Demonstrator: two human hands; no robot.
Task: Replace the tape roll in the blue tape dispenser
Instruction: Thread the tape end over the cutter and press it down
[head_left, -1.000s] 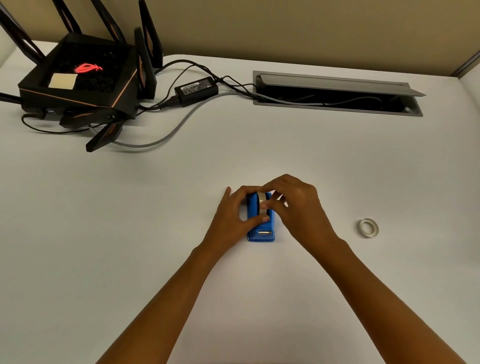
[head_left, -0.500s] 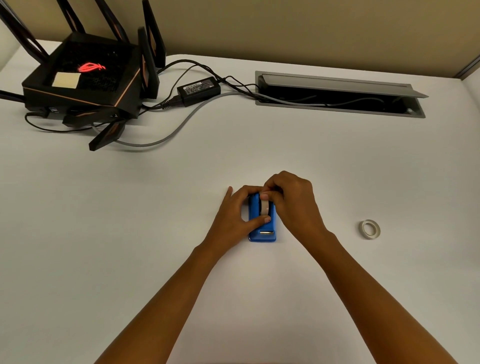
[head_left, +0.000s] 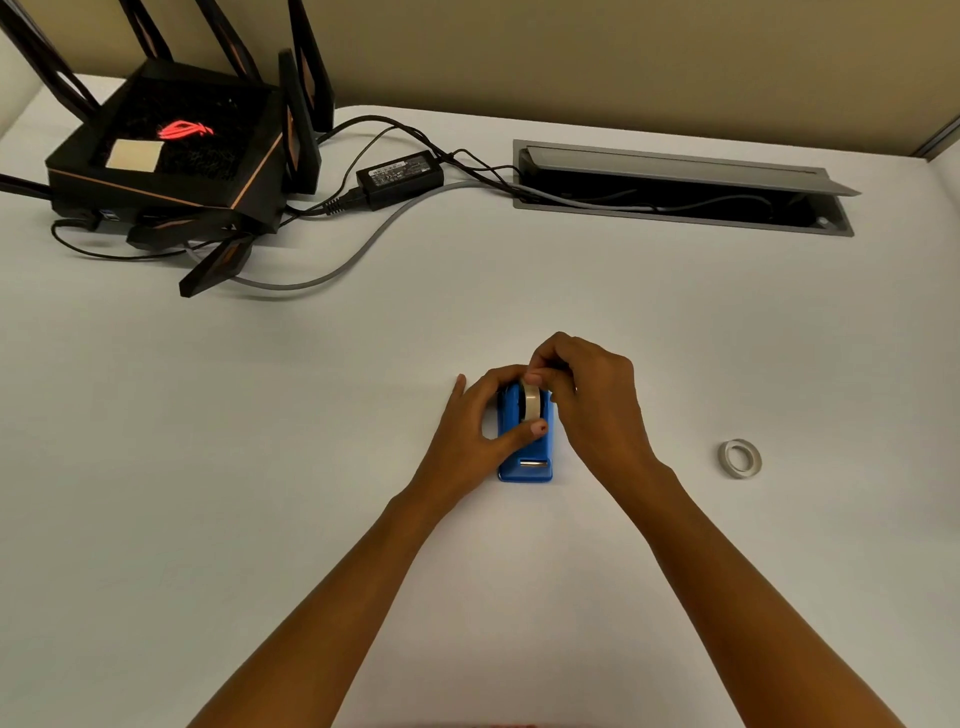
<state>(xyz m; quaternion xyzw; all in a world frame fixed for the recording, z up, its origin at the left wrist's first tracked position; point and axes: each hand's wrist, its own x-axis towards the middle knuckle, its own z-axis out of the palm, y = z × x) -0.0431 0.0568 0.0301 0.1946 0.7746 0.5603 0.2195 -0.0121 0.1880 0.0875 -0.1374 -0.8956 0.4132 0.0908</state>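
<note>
The blue tape dispenser (head_left: 524, 465) stands on the white table, its metal cutter end toward me. My left hand (head_left: 475, 431) wraps its left side, thumb lying across the top. A clear tape roll (head_left: 533, 404) sits upright in the dispenser's slot. My right hand (head_left: 592, 402) is curled over the far end, fingertips pinched at the top of that roll. A second, thin white tape roll (head_left: 740, 458) lies flat on the table to the right, apart from both hands.
A black router (head_left: 171, 156) with antennas stands at the back left, with a power brick (head_left: 400, 174) and cables trailing toward an open metal cable tray (head_left: 680, 182) at the back of the white table (head_left: 260, 467).
My right hand's fingers have shifted from the roll's side up toward its far top edge. The left hand and dispenser have stayed in place.
</note>
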